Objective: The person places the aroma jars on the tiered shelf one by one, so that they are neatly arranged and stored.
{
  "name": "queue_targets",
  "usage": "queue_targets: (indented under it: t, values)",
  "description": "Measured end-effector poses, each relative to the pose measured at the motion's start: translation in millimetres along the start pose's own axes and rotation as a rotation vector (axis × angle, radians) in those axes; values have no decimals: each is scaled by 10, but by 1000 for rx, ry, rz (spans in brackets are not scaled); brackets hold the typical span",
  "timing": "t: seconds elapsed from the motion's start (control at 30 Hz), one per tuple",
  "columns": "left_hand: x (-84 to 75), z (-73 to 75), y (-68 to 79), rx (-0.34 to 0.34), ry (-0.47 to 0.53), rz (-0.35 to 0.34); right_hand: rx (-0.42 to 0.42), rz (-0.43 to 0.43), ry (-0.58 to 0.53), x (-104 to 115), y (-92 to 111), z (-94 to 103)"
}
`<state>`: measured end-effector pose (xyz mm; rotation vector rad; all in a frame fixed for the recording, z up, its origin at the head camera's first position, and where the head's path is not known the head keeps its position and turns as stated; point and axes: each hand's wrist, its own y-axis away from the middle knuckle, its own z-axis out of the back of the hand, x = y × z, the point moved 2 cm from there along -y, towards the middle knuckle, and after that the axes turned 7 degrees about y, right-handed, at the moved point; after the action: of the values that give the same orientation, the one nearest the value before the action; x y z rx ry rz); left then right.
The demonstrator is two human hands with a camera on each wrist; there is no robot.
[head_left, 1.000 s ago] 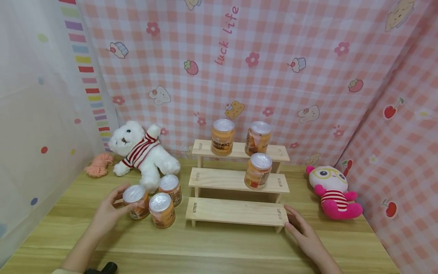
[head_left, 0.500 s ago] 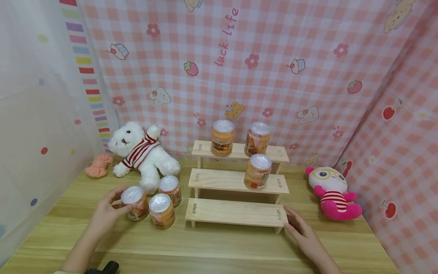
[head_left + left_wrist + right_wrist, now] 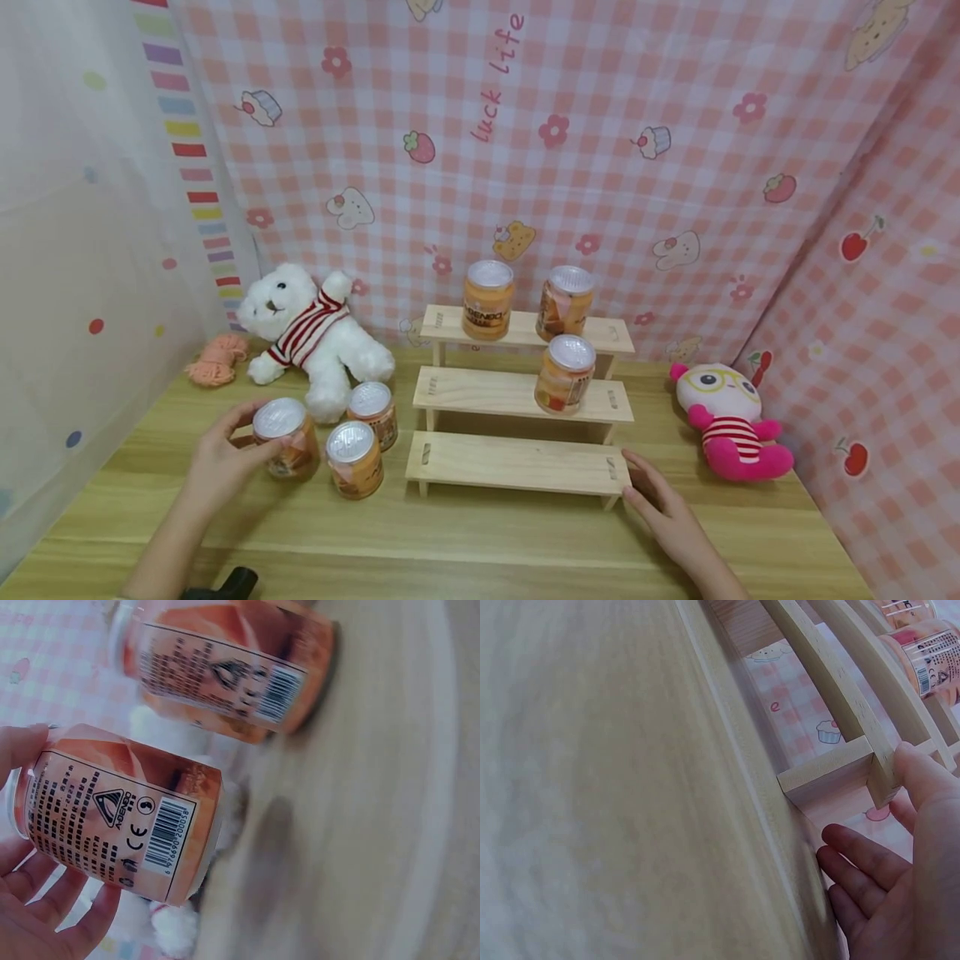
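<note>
In the head view my left hand [image 3: 221,462] grips an orange-labelled can [image 3: 288,446] with a silvery lid, thumb on one side and fingers round the other. The left wrist view shows this can [image 3: 120,814] with its barcode label facing the camera; its base looks raised off the table. Two similar cans, a front one [image 3: 355,462] and a back one [image 3: 373,415], stand just right of it. My right hand [image 3: 667,512] touches the right end of the lowest wooden shelf [image 3: 517,462] with thumb and index finger. Its other fingers [image 3: 862,859] extend loosely below the board.
On the top tier [image 3: 450,325] stand two cans; the middle tier [image 3: 480,392] bears one can [image 3: 566,379] near its right end. A white teddy bear [image 3: 315,333] and pink yarn [image 3: 217,360] lie at the left. A pink plush toy [image 3: 731,425] sits at the right.
My left hand has moved the can leftward, away from the two cans beside it. The right hand has stayed at the shelf's end.
</note>
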<state>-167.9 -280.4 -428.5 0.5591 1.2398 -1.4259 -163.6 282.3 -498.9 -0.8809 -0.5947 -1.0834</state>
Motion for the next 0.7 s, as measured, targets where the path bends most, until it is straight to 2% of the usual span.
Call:
queue_targets:
  t: [0.33,0.7]
  values:
    - [-316,27,-120,1,1,-11,-5,21,-5,-1,-6,-2]
    - [-675,-83,-293,-16,9,-91,-8,29,4,-3,-4,-4]
